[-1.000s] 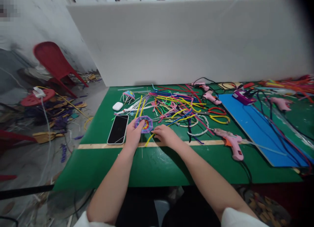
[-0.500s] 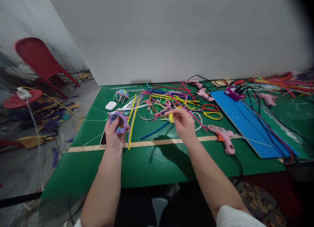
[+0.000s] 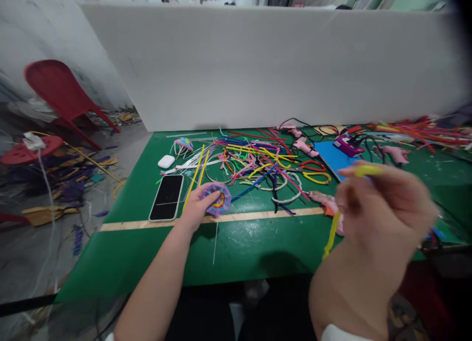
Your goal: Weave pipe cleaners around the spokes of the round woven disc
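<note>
My left hand (image 3: 196,206) pinches a round purple woven disc (image 3: 224,207) between thumb and fingers, a little above the table. Rings of red, yellow and blue show near its middle, and thin pale wires stick out from it. Close to the camera and blurred, my right hand (image 3: 387,213) is raised at the right with its fingers closed on a yellow pipe cleaner (image 3: 332,235), whose end hangs down. A pink glue gun (image 3: 322,199) lies partly hidden behind this hand. Beside my left hand rests a black-screened phone (image 3: 167,198).
Pipe cleaners (image 3: 258,154) in several colours lie heaped on the green table (image 3: 243,252). Scissors (image 3: 316,176), a white earbud case (image 3: 166,161) and a small colourful dome (image 3: 183,145) lie around them. A blue board (image 3: 328,156) and purple power block (image 3: 347,145) sit right; a white panel (image 3: 239,71) stands behind.
My right hand has swung right and towards the camera with the yellow pipe cleaner. My left hand has moved right with the disc, now turned face-up, uncovering the phone.
</note>
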The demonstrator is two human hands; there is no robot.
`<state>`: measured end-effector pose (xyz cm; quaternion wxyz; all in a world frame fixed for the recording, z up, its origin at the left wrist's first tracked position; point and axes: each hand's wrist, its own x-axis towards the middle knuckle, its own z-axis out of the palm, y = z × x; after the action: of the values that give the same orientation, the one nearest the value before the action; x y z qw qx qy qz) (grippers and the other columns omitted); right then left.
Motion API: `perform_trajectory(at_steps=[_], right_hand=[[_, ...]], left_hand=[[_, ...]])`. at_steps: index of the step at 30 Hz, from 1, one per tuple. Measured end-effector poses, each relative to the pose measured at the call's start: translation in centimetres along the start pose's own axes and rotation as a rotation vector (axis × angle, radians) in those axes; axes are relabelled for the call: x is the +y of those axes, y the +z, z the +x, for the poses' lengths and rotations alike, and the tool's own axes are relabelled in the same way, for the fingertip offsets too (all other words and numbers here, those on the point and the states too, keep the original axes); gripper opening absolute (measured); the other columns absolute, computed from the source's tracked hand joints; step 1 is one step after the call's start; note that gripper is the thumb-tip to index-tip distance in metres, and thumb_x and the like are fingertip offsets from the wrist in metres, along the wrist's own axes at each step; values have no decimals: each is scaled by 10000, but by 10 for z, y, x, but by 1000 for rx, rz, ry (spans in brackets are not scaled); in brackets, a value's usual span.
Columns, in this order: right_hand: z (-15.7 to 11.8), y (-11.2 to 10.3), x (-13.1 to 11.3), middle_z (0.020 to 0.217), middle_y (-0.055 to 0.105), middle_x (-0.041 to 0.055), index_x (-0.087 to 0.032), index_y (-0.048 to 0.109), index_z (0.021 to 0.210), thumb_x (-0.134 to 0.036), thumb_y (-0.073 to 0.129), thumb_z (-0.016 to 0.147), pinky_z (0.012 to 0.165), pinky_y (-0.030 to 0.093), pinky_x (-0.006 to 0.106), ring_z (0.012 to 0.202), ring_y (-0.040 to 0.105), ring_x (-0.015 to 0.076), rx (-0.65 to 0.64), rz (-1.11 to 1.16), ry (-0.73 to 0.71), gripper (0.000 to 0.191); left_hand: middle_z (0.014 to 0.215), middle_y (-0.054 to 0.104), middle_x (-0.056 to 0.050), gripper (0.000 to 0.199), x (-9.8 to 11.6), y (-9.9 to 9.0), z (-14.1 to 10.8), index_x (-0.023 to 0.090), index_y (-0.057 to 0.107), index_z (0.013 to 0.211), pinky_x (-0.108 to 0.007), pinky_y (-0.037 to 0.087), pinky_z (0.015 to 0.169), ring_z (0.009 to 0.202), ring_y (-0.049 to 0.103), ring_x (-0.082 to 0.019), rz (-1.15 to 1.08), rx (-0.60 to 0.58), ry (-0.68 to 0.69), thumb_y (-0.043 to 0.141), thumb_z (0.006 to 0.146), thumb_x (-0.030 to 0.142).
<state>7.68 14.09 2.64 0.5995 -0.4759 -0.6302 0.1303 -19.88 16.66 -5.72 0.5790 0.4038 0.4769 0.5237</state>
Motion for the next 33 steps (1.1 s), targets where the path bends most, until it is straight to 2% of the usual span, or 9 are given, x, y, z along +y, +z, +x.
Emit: perform_trajectory(at_steps=[1,3,5,8,11,20,24,27,33], right_hand=[[1,10,0,876,614,48,-328,560,1086,-330,464,860,464,321,304,553,514,153,15,-4,47,245],[5,30,3,817,644,37,-267,659,935,-314,572,800,511,380,288,618,558,160,-137,-69,139,168],[9,49,10,788,665,29,-221,676,857,-317,587,785,578,428,281,660,587,162,-261,-110,171,149],[7,72,20,769,685,20,-199,675,812,-281,552,807,625,438,268,691,609,160,-594,-177,167,148],[-2,89,24,791,691,14,-202,673,812,-239,538,813,635,437,256,721,616,156,-764,-184,127,140],[-6,93,30,932,688,27,-202,674,931,-181,496,828,781,464,263,878,620,154,-852,-92,106,207],[-7,92,34,909,685,30,-210,675,919,-178,493,817,755,474,279,851,624,163,-876,-87,85,211],[-8,93,35,923,683,33,-210,674,923,-170,491,812,760,471,289,862,622,172,-893,-92,71,217],[-11,97,35,1027,655,40,-226,605,1105,-280,545,809,676,481,269,817,607,155,-926,61,168,307]], left_hand=[[853,674,-53,331,-1,2,-1,158,653,952,-181,496,511,665,627,-131,49,-59,-23,714,675,329],[880,662,-44,312,-3,6,-4,173,656,963,-196,509,607,716,620,-125,107,-139,-56,687,709,351],[878,655,-41,307,-4,7,-5,179,657,963,-209,503,638,722,612,-125,129,-183,-93,658,733,383],[905,657,-50,321,-5,7,-6,177,662,967,-232,497,682,768,611,-146,147,-242,-97,641,744,407],[955,659,-60,334,-7,5,-5,175,668,986,-247,484,739,832,606,-161,196,-290,-77,623,760,416],[864,663,-25,303,-9,5,-3,179,670,941,-203,475,664,752,596,-121,145,-218,-29,662,723,390],[803,656,-21,287,-8,5,-3,173,677,891,-205,469,592,667,583,-112,174,-140,-43,665,710,396],[851,669,-21,245,-8,6,-2,188,688,879,-220,483,671,747,602,-125,181,-121,52,669,711,365],[819,659,-15,221,-8,9,0,173,673,835,-230,476,697,747,594,-127,157,-21,121,683,694,343]])
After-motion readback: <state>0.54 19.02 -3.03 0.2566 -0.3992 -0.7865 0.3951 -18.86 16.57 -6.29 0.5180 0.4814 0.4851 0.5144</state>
